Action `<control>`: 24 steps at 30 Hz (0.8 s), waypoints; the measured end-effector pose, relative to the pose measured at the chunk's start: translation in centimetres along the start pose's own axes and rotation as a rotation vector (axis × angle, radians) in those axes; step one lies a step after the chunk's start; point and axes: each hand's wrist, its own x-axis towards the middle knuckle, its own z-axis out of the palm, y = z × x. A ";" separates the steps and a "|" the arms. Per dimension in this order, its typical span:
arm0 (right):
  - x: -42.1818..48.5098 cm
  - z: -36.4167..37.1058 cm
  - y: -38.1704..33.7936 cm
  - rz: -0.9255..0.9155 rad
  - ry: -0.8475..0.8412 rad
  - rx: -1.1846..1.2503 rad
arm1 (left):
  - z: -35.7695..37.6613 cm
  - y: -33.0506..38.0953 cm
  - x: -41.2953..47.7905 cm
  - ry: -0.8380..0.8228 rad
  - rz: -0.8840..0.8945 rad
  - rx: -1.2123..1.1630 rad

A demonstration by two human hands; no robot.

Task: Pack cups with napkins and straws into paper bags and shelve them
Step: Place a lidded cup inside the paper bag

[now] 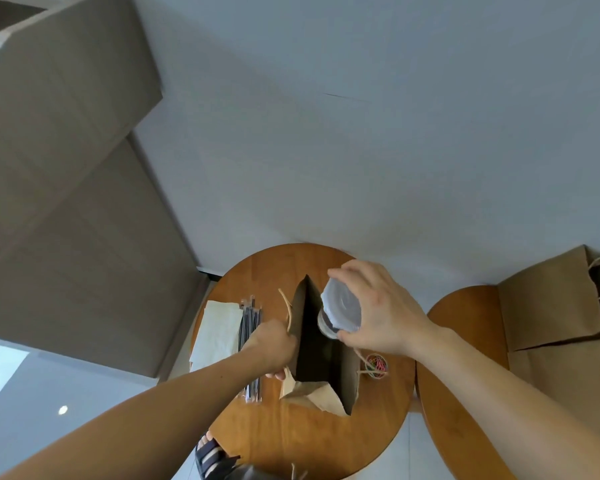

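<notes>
One brown kraft paper bag (321, 393) stands open on a round wooden table (291, 438), its inside too dark to read. The left hand (274, 348) pinches the bag's left rim. The right hand (378, 306) grips a clear, lidded plastic cup (342, 308), tilted over the bag's mouth. White napkins (217, 330) and wrapped straws (250, 320) lie left of the bag.

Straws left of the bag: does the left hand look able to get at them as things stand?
Probably yes, once freed: the straws lie in the open right beside the left hand, but it grips the paper bag rim.
</notes>
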 end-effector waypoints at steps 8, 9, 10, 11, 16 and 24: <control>0.8 4.3 -1.2 -0.215 -0.316 -0.203 | 0.2 -0.5 -0.4 0.005 0.034 -0.064; 0.9 5.2 -1.3 -0.189 -0.325 -0.205 | 0.2 -0.7 -0.3 0.010 0.036 -0.075; 1.0 6.1 -1.2 -0.154 -0.333 -0.205 | 0.3 -0.8 -0.3 0.016 0.034 -0.085; 1.0 6.9 -1.2 -0.116 -0.342 -0.206 | 0.2 -0.9 -0.4 0.023 0.030 -0.088; 1.6 10.0 -1.2 0.087 -0.444 -0.224 | 0.6 -1.6 -0.5 0.073 0.027 -0.045; 4.5 14.9 -1.4 0.353 -0.537 -0.134 | 1.2 -2.0 -0.8 0.119 0.064 -0.043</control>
